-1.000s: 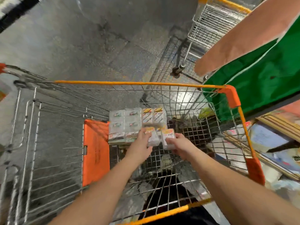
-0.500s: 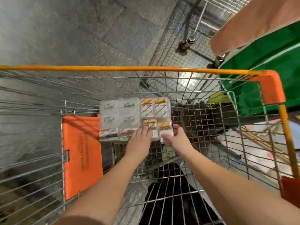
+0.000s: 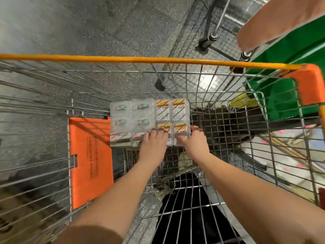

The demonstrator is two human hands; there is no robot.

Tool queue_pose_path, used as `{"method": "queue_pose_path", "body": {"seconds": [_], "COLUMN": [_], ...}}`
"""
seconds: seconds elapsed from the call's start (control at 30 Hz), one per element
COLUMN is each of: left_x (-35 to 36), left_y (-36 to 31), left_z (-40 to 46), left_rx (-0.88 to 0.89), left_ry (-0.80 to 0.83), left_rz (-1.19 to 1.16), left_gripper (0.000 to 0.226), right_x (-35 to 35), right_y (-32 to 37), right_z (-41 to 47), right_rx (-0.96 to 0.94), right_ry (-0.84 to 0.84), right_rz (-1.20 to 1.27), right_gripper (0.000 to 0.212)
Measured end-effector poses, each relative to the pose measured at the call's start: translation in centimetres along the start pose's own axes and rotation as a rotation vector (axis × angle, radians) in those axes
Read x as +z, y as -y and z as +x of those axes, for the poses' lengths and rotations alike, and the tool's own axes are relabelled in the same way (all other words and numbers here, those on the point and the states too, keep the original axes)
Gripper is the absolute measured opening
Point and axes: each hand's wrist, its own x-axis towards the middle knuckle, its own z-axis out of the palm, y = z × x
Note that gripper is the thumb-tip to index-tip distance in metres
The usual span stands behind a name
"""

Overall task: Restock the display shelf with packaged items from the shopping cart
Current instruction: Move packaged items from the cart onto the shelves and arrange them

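Green bin (image 3: 288,95) beside speckled grey floor (image 3: 88,29)

Cart (image 3: 193,81) — bare wire mesh, bright metal, with a glossy orange-coated top rail. Flap (image 3: 89,161) at the cart's left side — matt orange plastic, smooth. Packs (image 3: 149,118) on the cart's floor — clear glossy plastic over printed paper labels. Floor (image 3: 88,27) — grey speckled stone, polished. Bag (image 3: 288,55) beyond the right corner — green cloth, matt.
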Motion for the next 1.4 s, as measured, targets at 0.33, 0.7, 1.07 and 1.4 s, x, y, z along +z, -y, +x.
{"method": "queue_pose_path", "body": {"seconds": [0.33,0.7,1.07,1.4], "left_x": [-8.2,-27.6,-39.6,-41.3], "left_y": [1.1,-3.6,-15.9,-37.7], "left_z": [-3.1,-11.4,-14.8,-11.7], "left_rx": [-0.248,-0.154,0.168,0.397], "left_ry": [-0.013,-0.172,-0.235,-0.142], "left_rz": [-0.474,-1.383,-1.325,-1.17], "left_gripper": [0.044,0.011,0.017,0.015], "right_x": [-5.3,-19.1,-33.7,-46.7], "right_y": [3.3,7.9,2.6,-15.5], "right_z": [-4.2,-22.1,-32.3,-31.8], "right_rx": [-0.006,-0.285,-0.499,-0.303], "right_ry": [0.002,-0.068,-0.491,-0.695], "right_rz": [-0.045,0.332,0.177,0.259], "right_gripper": [0.074,0.021,0.014,0.017]}}
